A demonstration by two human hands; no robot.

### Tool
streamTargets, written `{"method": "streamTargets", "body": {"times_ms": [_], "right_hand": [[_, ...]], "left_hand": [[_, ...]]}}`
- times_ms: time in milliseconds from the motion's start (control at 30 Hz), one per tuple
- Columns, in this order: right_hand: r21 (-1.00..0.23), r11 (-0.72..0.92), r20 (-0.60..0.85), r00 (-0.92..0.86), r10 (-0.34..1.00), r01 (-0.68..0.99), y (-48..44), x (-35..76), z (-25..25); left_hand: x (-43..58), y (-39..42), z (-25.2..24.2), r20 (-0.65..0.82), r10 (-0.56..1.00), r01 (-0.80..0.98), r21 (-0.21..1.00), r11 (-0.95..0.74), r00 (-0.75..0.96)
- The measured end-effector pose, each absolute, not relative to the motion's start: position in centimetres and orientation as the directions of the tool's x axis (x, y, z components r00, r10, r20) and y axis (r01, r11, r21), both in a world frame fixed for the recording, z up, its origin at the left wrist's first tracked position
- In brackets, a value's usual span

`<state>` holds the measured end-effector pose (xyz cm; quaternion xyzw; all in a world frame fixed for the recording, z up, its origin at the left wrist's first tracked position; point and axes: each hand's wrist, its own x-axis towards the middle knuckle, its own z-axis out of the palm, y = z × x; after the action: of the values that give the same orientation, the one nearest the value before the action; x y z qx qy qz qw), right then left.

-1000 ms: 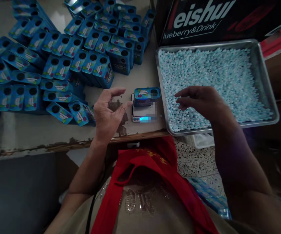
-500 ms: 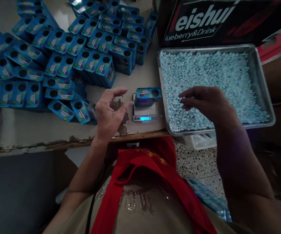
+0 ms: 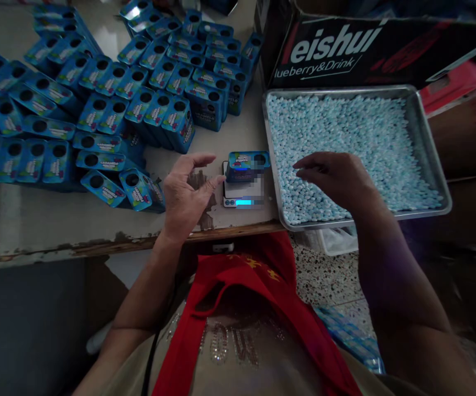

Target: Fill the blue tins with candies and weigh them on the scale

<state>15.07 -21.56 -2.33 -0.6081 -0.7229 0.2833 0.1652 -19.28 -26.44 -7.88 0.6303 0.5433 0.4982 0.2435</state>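
A small digital scale [image 3: 236, 191] with a lit blue display lies near the table's front edge. On it stands a blue candy box [image 3: 238, 173], printed with the word Caramelo. My left hand [image 3: 185, 195] is just left of the scale, empty, with thumb and forefinger spread apart and the thumb tip close to the box. Over the left part of a metal tray [image 3: 444, 170] hovers my right hand [image 3: 339, 179], its fingers drawn together in a pinch; whatever is between them is hidden. Small pale-blue candies [image 3: 341, 129] cover the tray's bottom.
Many similar blue boxes [image 3: 178, 118] with dark round openings on top stand in rows across the table [image 3: 56, 214], left and behind. A black printed carton [image 3: 345, 49] stands behind the tray. Below the tray is a whitish plastic container [image 3: 339, 241].
My right hand has moved slightly left over the candies, toward the scale. My left hand and the box on the scale stay put, while the view has shifted a little.
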Motion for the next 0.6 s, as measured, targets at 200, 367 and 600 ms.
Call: {"method": "streamTargets", "body": {"times_ms": [200, 367, 600], "right_hand": [[-0.374, 0.372, 0.06, -0.379, 0.924, 0.849, -23.7, 12.1, -4.8], [-0.319, 0.44, -0.003, -0.465, 0.885, 0.84, -26.7, 8.5, -6.8], [-0.299, 0.491, 0.086, -0.49, 0.868, 0.818, -28.0, 7.8, -7.2]], "left_hand": [[-19.2, -26.3, -8.2, 0.349, 0.934, 0.41, 0.865, -0.289, -0.078], [-18.9, -26.9, -8.1, 0.363, 0.927, 0.421, 0.858, -0.294, -0.092], [-18.6, -28.5, -6.1, 0.343, 0.938, 0.642, 0.731, -0.233, -0.05]]}}
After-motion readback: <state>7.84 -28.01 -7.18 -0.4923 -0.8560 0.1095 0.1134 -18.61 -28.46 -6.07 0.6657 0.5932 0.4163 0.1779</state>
